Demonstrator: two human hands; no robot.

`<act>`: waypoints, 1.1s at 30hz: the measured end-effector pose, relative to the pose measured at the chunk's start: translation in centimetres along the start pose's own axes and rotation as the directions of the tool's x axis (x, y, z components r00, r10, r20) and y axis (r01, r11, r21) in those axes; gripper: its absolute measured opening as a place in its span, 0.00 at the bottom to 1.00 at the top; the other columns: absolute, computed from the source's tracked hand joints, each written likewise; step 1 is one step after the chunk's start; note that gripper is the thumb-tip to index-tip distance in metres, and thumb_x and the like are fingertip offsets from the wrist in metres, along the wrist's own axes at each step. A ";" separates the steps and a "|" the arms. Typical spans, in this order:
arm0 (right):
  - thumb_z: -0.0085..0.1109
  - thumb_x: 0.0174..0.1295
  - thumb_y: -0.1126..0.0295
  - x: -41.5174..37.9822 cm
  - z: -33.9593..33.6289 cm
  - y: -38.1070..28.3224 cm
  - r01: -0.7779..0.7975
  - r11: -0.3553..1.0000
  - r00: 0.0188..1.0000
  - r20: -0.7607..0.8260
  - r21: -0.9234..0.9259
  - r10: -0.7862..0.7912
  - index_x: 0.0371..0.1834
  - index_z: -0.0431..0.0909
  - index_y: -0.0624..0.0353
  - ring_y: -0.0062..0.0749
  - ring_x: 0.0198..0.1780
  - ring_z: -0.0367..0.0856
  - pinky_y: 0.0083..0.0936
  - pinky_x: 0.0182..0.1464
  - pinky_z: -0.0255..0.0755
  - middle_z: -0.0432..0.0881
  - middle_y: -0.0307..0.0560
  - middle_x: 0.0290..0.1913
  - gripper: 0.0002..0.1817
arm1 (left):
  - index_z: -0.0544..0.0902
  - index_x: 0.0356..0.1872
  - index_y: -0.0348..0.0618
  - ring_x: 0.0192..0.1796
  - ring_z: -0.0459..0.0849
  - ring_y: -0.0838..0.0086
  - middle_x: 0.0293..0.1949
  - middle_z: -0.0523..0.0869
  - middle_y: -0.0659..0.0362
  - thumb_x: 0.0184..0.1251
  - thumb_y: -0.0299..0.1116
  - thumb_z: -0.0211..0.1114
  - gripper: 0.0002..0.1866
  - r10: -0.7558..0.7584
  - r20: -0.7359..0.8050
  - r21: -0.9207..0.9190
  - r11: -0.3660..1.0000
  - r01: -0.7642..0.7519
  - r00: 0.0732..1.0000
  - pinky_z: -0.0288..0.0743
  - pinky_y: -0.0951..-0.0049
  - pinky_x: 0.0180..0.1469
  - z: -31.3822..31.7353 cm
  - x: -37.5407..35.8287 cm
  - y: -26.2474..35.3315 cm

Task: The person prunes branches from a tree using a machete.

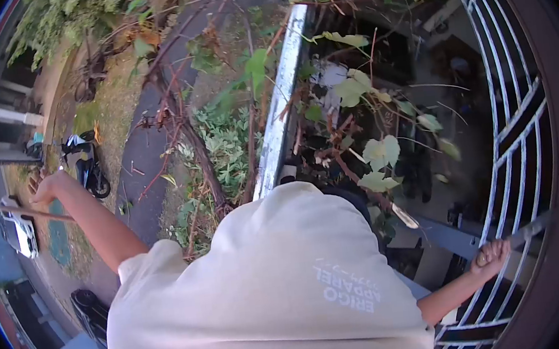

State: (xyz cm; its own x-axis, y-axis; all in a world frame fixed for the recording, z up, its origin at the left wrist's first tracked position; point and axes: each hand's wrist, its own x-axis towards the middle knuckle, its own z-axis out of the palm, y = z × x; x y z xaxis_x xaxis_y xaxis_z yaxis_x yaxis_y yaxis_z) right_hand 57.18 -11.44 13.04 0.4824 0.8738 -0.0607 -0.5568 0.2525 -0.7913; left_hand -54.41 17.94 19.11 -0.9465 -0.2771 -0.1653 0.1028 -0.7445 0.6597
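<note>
My left hand (pixel 46 187) reaches out at the far left with its fingers apart and nothing held in them. Just below it, a thin brown stick (pixel 42 214) passes behind my forearm. On the other side, my right hand (pixel 491 256) is closed in a fist round the handle end of a machete (pixel 530 230), whose flat grey blade points up and right, overlapping the white grille. Between my arms hangs a leafy vine (pixel 381 153). One of its thick stems ends in a pale cut face (pixel 404 216) close in front of my shirt.
A shiny metal beam (pixel 282 102) runs away from my chest through the vines. White metal bars (pixel 491 84) curve along the right side. Down at left are a motorcycle (pixel 91 167), a white car (pixel 18 229) and a paved path (pixel 142 131). Dark cluttered space lies below right.
</note>
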 end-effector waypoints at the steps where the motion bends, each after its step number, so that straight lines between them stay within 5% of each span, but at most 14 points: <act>1: 0.53 0.81 0.63 -0.8 0.7 1.6 0.053 0.961 0.905 -0.395 -0.270 -0.161 0.36 0.69 0.53 0.18 0.17 0.60 0.18 0.21 0.64 0.68 0.35 0.24 0.12 | 0.78 0.56 0.40 0.51 0.87 0.61 0.54 0.86 0.51 0.89 0.56 0.32 0.32 0.137 0.244 0.064 0.985 -0.157 0.960 0.78 0.54 0.53 -1.1 -3.7 -1.9; 3: 0.57 0.79 0.60 -3.6 2.0 2.5 -0.049 0.897 0.819 -0.532 -0.440 -0.216 0.36 0.70 0.51 0.18 0.17 0.59 0.19 0.23 0.65 0.66 0.33 0.22 0.13 | 0.79 0.53 0.40 0.50 0.87 0.57 0.50 0.88 0.47 0.88 0.54 0.39 0.28 0.306 0.599 0.004 0.923 -0.385 0.740 0.78 0.57 0.51 -2.0 -13.4 -2.0; 5: 0.61 0.77 0.58 -6.3 2.8 2.3 -0.163 0.828 0.734 -0.627 -0.536 -0.261 0.37 0.71 0.52 0.17 0.18 0.58 0.21 0.24 0.65 0.65 0.33 0.22 0.14 | 0.78 0.53 0.36 0.50 0.88 0.57 0.49 0.88 0.45 0.88 0.47 0.44 0.23 0.529 0.756 -0.305 0.807 -0.506 0.387 0.78 0.58 0.51 -0.1 -24.0 -0.7; 7: 0.64 0.76 0.55 -9.3 3.2 1.9 -0.175 0.803 0.697 -0.647 -0.570 -0.308 0.40 0.73 0.53 0.18 0.18 0.59 0.23 0.25 0.67 0.66 0.33 0.23 0.16 | 0.78 0.54 0.31 0.51 0.88 0.55 0.49 0.88 0.43 0.87 0.42 0.46 0.21 0.597 0.795 -0.547 0.783 -0.295 0.109 0.80 0.58 0.54 1.3 -32.9 0.7; 9: 0.64 0.77 0.54 -11.9 4.7 1.9 -0.164 0.652 0.649 -0.579 -0.740 -0.494 0.37 0.73 0.53 0.20 0.22 0.65 0.24 0.27 0.66 0.67 0.34 0.23 0.17 | 0.78 0.59 0.33 0.56 0.87 0.61 0.50 0.89 0.45 0.85 0.37 0.52 0.17 0.482 0.843 -0.499 0.866 -0.013 -0.239 0.79 0.61 0.59 -0.6 -41.3 0.8; 11: 0.63 0.78 0.54 -14.6 4.0 2.0 -0.109 0.525 0.611 -0.474 -0.844 -0.634 0.38 0.77 0.59 0.25 0.28 0.71 0.27 0.33 0.70 0.72 0.38 0.27 0.18 | 0.77 0.63 0.34 0.61 0.86 0.55 0.55 0.87 0.46 0.81 0.40 0.60 0.21 0.037 0.764 -0.269 0.926 -0.266 -0.645 0.77 0.57 0.66 -4.8 -46.6 1.2; 13: 0.60 0.79 0.54 -17.0 3.9 2.6 -0.217 0.374 0.468 -0.432 -0.902 -0.771 0.42 0.81 0.65 0.29 0.34 0.77 0.30 0.39 0.79 0.77 0.43 0.32 0.21 | 0.76 0.68 0.37 0.69 0.80 0.50 0.65 0.82 0.46 0.78 0.45 0.67 0.28 -0.266 0.497 -0.250 0.868 -0.430 -0.826 0.72 0.52 0.73 -9.7 -50.2 -0.7; 14: 0.58 0.79 0.48 -19.1 1.7 2.2 -0.337 0.296 0.466 -0.431 -0.894 -0.773 0.62 0.81 0.74 0.35 0.40 0.80 0.34 0.43 0.80 0.82 0.51 0.41 0.32 | 0.74 0.71 0.37 0.73 0.74 0.47 0.70 0.76 0.44 0.76 0.49 0.68 0.32 -0.371 0.448 -0.241 0.826 -0.510 -0.813 0.68 0.50 0.75 -12.5 -50.3 -2.2; 19: 0.60 0.79 0.50 -21.4 1.0 5.2 -0.379 0.343 0.223 -0.445 -0.860 -0.867 0.62 0.80 0.75 0.42 0.43 0.87 0.35 0.50 0.84 0.86 0.59 0.45 0.31 | 0.69 0.79 0.40 0.84 0.59 0.42 0.83 0.60 0.39 0.73 0.51 0.71 0.41 -0.540 0.460 -0.407 0.577 -0.708 -0.705 0.55 0.46 0.83 -22.8 -46.7 -8.1; 21: 0.62 0.78 0.50 -21.7 -0.9 7.2 -0.313 0.473 0.153 -0.536 -0.823 -0.830 0.59 0.80 0.72 0.39 0.41 0.86 0.33 0.46 0.84 0.85 0.56 0.42 0.29 | 0.73 0.77 0.41 0.83 0.64 0.47 0.83 0.63 0.43 0.73 0.47 0.71 0.36 -0.611 0.384 -0.074 0.727 -0.683 -0.692 0.59 0.47 0.82 -23.4 -46.4 -7.7; 25: 0.65 0.77 0.52 -20.6 -0.2 7.4 -0.062 0.734 0.118 -0.735 -0.676 -0.667 0.46 0.77 0.65 0.23 0.24 0.69 0.24 0.25 0.63 0.76 0.43 0.32 0.23 | 0.74 0.77 0.44 0.84 0.63 0.45 0.83 0.62 0.40 0.73 0.38 0.69 0.33 -0.454 0.457 0.099 0.881 -0.463 -0.765 0.56 0.49 0.83 -22.0 -47.0 -4.6; 28: 0.66 0.76 0.53 -19.9 -0.4 7.1 0.023 0.731 0.075 -0.728 -0.682 -0.682 0.43 0.76 0.63 0.22 0.22 0.65 0.25 0.23 0.60 0.74 0.43 0.31 0.21 | 0.75 0.77 0.45 0.87 0.54 0.42 0.85 0.57 0.39 0.70 0.40 0.71 0.35 -0.323 0.414 -0.061 0.923 -0.380 -0.851 0.50 0.44 0.84 -24.6 -44.6 -4.5; 30: 0.65 0.77 0.53 -18.4 0.9 7.4 0.028 0.706 -0.001 -0.707 -0.707 -0.708 0.42 0.74 0.62 0.22 0.21 0.65 0.25 0.23 0.60 0.73 0.43 0.31 0.21 | 0.76 0.77 0.48 0.88 0.45 0.37 0.87 0.49 0.39 0.67 0.38 0.73 0.36 -0.524 0.140 -0.355 0.766 -0.536 -0.840 0.45 0.39 0.84 -27.2 -42.1 -5.5; 33: 0.62 0.78 0.54 -19.3 0.9 8.3 0.025 0.643 -0.083 -0.643 -0.765 -0.761 0.41 0.72 0.60 0.23 0.21 0.65 0.25 0.22 0.60 0.73 0.44 0.32 0.20 | 0.77 0.76 0.50 0.87 0.42 0.35 0.87 0.47 0.38 0.64 0.36 0.76 0.37 -0.428 0.212 -0.363 0.800 -0.478 -0.878 0.44 0.36 0.84 -29.4 -40.7 -6.9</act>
State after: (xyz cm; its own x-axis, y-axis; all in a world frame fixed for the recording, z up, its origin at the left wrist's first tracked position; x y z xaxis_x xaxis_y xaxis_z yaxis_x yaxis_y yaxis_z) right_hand 42.63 -25.84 8.22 0.8186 -0.5320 0.2164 0.1714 -0.1333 -0.9761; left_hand -7.58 16.51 -0.24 0.7226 0.6911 0.0178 0.6455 -0.6836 0.3406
